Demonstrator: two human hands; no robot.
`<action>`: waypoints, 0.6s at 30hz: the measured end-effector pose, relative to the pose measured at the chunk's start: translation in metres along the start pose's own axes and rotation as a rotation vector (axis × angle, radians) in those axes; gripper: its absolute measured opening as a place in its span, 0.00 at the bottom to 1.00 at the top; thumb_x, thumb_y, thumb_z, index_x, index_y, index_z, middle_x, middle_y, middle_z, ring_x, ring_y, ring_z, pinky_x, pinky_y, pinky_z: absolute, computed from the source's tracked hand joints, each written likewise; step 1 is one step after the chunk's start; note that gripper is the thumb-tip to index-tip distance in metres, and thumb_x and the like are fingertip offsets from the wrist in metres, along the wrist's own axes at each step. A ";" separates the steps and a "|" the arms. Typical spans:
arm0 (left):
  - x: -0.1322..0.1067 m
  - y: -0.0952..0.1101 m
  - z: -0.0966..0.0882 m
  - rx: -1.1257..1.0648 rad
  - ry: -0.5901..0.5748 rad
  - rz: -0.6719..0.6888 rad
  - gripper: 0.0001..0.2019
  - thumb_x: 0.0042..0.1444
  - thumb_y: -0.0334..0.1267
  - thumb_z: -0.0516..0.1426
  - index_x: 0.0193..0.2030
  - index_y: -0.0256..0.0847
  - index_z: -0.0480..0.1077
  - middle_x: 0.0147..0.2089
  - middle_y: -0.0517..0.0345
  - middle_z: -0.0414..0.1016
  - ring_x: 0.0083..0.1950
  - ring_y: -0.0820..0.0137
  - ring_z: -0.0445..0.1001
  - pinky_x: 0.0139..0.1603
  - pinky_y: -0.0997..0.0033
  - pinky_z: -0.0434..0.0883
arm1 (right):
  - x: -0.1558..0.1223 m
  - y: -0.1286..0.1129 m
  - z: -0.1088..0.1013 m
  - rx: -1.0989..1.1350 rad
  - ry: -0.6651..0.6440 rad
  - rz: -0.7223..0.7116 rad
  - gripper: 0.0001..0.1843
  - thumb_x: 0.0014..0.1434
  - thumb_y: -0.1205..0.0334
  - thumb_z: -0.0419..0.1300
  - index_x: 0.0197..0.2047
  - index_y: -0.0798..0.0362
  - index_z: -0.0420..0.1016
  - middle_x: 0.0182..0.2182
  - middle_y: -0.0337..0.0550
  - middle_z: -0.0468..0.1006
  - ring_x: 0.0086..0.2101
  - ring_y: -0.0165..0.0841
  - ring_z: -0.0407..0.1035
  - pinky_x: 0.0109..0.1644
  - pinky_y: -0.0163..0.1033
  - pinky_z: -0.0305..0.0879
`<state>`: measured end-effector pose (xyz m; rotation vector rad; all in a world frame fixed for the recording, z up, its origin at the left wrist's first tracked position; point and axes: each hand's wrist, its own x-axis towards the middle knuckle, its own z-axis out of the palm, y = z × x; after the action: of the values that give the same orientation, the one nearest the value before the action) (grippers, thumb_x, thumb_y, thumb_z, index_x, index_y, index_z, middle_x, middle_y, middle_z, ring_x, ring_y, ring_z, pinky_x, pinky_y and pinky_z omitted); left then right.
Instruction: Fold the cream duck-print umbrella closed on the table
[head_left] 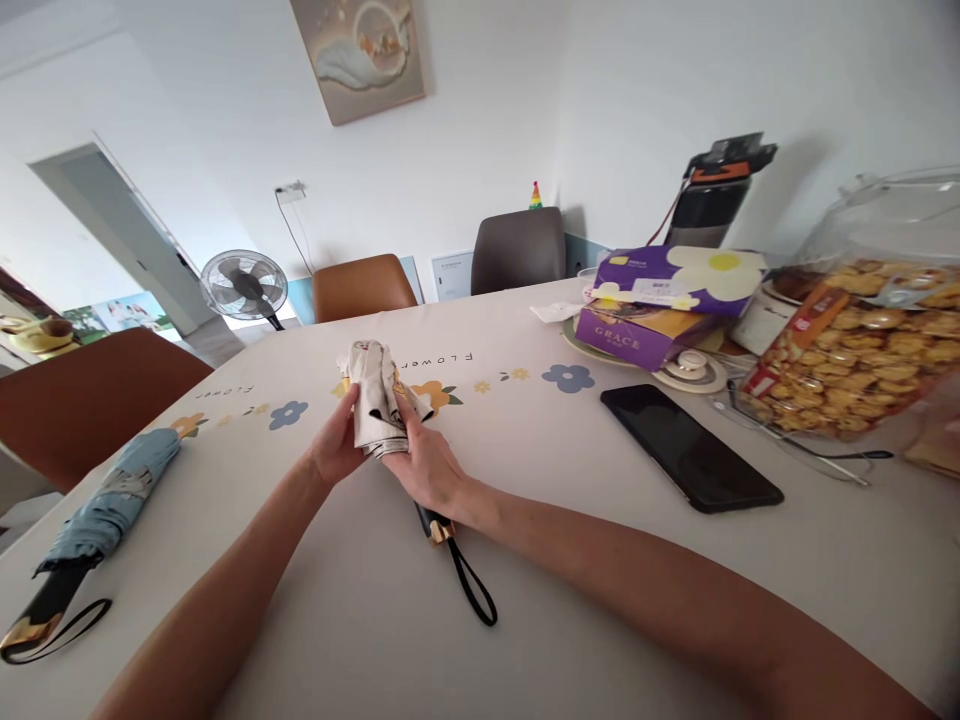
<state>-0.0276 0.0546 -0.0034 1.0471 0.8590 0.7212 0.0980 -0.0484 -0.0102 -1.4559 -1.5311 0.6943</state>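
Observation:
A folding umbrella (379,400) with cream printed fabric is held between both hands over the middle of the table. Its black handle with a gold-coloured end and a black wrist loop points toward me, partly covered by my right hand. My left hand (335,440) grips the fabric from the left side, fingers curled behind it. Against the right side presses my right hand (429,465), its thumb on the fabric and the palm near the handle. Off to the left, a second umbrella (120,500), blue and furled, lies with its black and gold handle toward me.
A black phone (690,445) lies to the right, close to glasses (802,445). Behind it are purple tissue packs (637,335), a clear jar of snacks (862,340) and a dark bottle (709,195). Chairs (364,285) and a fan (244,285) stand beyond the table (540,600).

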 end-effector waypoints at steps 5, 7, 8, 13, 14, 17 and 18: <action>-0.002 -0.011 -0.004 -0.071 -0.031 0.199 0.25 0.57 0.57 0.47 0.50 0.43 0.70 0.47 0.54 0.75 0.53 0.57 0.70 0.45 0.58 0.72 | -0.006 -0.009 0.000 0.223 0.015 -0.019 0.38 0.53 0.62 0.55 0.65 0.43 0.46 0.31 0.38 0.74 0.27 0.33 0.68 0.32 0.37 0.66; 0.000 -0.013 -0.006 -0.084 -0.012 0.248 0.20 0.57 0.51 0.49 0.47 0.41 0.72 0.44 0.54 0.76 0.53 0.55 0.70 0.44 0.57 0.72 | -0.007 -0.014 0.000 0.365 -0.008 0.060 0.34 0.52 0.63 0.55 0.62 0.44 0.51 0.26 0.34 0.71 0.22 0.30 0.65 0.27 0.34 0.65; 0.001 -0.014 -0.006 -0.088 -0.012 0.265 0.19 0.56 0.50 0.50 0.46 0.40 0.72 0.42 0.54 0.77 0.53 0.54 0.70 0.44 0.57 0.72 | -0.007 -0.016 0.000 0.443 -0.019 0.100 0.31 0.52 0.63 0.55 0.59 0.45 0.54 0.24 0.33 0.69 0.20 0.28 0.63 0.25 0.33 0.64; 0.002 -0.011 0.004 -0.067 -0.048 0.328 0.19 0.53 0.49 0.55 0.48 0.42 0.71 0.42 0.51 0.77 0.51 0.58 0.71 0.47 0.58 0.71 | -0.003 -0.024 -0.003 0.714 0.019 0.245 0.20 0.51 0.61 0.56 0.48 0.47 0.56 0.19 0.28 0.63 0.16 0.25 0.60 0.20 0.32 0.63; 0.001 -0.010 0.006 -0.056 -0.060 0.330 0.19 0.52 0.48 0.56 0.49 0.42 0.70 0.42 0.51 0.77 0.51 0.59 0.71 0.48 0.58 0.71 | -0.002 -0.024 -0.003 0.732 0.031 0.247 0.19 0.51 0.61 0.56 0.46 0.47 0.56 0.19 0.27 0.63 0.16 0.25 0.59 0.20 0.31 0.63; -0.002 -0.009 0.009 -0.046 -0.093 0.271 0.21 0.51 0.48 0.57 0.50 0.41 0.70 0.44 0.49 0.76 0.51 0.58 0.71 0.49 0.58 0.70 | -0.002 -0.022 -0.003 0.752 0.027 0.242 0.18 0.50 0.61 0.57 0.43 0.48 0.55 0.18 0.26 0.61 0.16 0.24 0.59 0.18 0.30 0.61; -0.003 -0.009 0.009 -0.050 -0.104 0.239 0.22 0.50 0.49 0.57 0.50 0.41 0.70 0.44 0.49 0.76 0.51 0.58 0.71 0.48 0.57 0.71 | -0.002 -0.021 -0.003 0.751 0.023 0.244 0.18 0.50 0.62 0.57 0.42 0.48 0.55 0.18 0.26 0.61 0.15 0.24 0.59 0.18 0.29 0.60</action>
<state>-0.0200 0.0455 -0.0088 1.1434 0.6292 0.8761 0.0898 -0.0540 0.0091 -1.0589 -0.9118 1.2305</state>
